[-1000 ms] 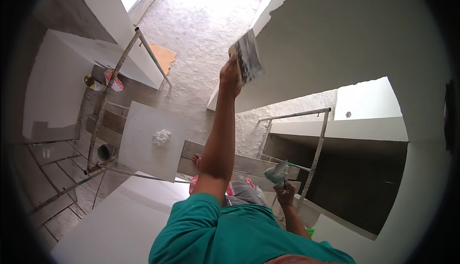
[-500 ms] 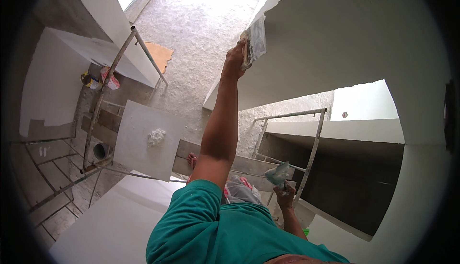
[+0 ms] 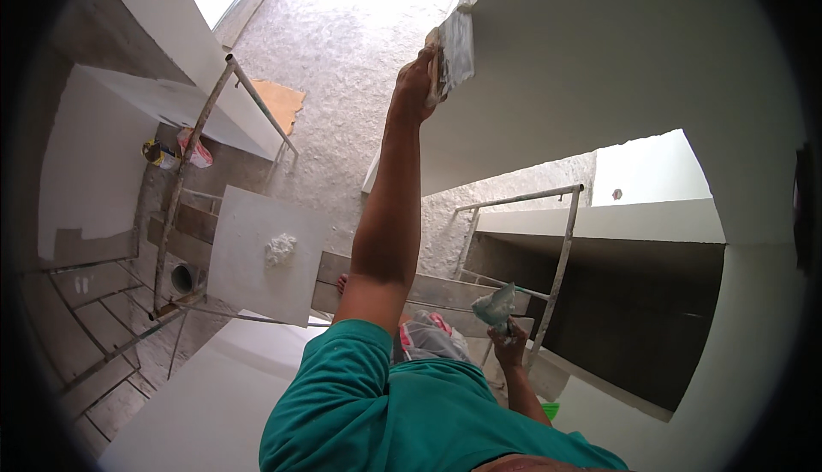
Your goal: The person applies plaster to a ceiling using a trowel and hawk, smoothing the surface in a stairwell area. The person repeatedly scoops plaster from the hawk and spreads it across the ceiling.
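Observation:
My left hand (image 3: 415,85) is stretched far out ahead and grips a wide putty knife (image 3: 458,48) by its wooden handle. White filler smears the blade, which lies against the white wall (image 3: 591,61) near its edge. Lower down, at my right side, my right hand (image 3: 509,341) is closed round the handle of a smaller putty knife (image 3: 495,305). Its blade points up and carries greyish filler. A square white board (image 3: 248,292) with a lump of white putty (image 3: 280,250) on it sits left of my outstretched arm.
Metal scaffold frames rise at left (image 3: 197,129) and right (image 3: 561,258), with planks (image 3: 445,296) between them. A pipe (image 3: 181,278) shows beside the board. Bags (image 3: 195,148) and brown cardboard (image 3: 278,104) lie on the rough floor (image 3: 342,69). A dark recess (image 3: 625,318) opens at right.
My left hand has slid the wide putty knife slightly farther up along the wall edge. My right hand and its smaller knife have barely moved.

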`<state>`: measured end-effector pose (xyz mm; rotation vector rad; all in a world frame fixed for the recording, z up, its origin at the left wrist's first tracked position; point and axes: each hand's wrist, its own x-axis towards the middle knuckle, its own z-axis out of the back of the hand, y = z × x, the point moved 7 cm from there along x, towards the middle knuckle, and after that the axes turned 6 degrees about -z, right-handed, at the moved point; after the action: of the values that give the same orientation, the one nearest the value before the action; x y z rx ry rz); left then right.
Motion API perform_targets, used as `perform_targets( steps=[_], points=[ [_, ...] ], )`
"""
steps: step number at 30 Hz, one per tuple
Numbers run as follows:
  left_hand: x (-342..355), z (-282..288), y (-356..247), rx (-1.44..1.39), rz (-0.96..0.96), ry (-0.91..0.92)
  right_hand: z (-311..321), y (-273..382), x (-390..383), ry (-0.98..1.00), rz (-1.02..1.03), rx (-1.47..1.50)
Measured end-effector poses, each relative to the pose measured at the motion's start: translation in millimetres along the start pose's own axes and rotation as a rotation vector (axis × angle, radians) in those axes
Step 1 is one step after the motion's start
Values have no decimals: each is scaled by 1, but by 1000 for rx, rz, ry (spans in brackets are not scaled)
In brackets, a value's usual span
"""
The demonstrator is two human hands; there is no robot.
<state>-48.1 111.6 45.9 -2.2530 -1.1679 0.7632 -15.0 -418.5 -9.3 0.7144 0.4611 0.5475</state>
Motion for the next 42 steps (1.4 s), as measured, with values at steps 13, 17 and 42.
perform_targets(
  steps=[13,17,42],
  points=[
    [-3,-45,-37,-19,-78,104,-1,-7,7,61,14,-34],
    [-10,-51,-53,-65,-120,151,2,-13,7,-46,149,-53],
    [-273,255,-6,99,-19,-242,-96,120,65,347,173,-6]
  ],
)
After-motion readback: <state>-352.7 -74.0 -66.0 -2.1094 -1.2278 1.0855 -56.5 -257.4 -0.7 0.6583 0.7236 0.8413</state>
